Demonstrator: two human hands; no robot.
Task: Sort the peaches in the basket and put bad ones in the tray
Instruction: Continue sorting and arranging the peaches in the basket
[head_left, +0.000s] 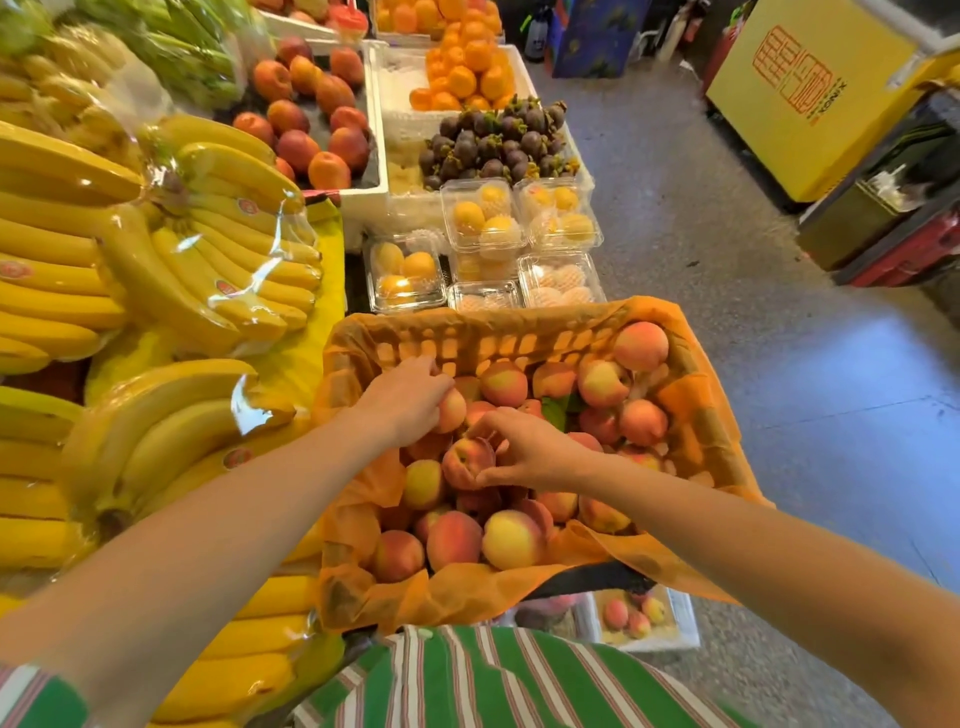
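1) banana bunches (156, 249), bagged in clear film, stacked along whole L side of stall. 2) basket (467, 340), ctr frame, lined w/ orange mesh, just R of the bananas; peaches (498, 535) fill most of it, mixed yellow/red, a few green leaves among them. 3) striped shirt (498, 680), green/white, btm edge, nearest the camera. 4) yellow cabinet (810, 104) w/ orange print, upper R, across the floor (701, 260), well apart from basket. 5) white foam crates (376, 156) behind basket, holding red-orange stone fruit (311, 114), oranges (462, 73), mangosteens (493, 140). 6) clamshell packs (483, 244), clear, yellow fruit inside, just beyond basket's far wall. 7) tray (688, 623), white, low at btm R, partly hidden under basket's near corner; a few peaches in it. 8) L hand (410, 400), inside basket near far L wall; fingers (434, 374) curled over a pale peach (451, 410), gripping it. 9) R hand (535, 452), basket ctr, just beside L hand; fingers (485, 422) pinch a red-blushed peach (465, 462), thumb below, forefinger on top, at top of pile.
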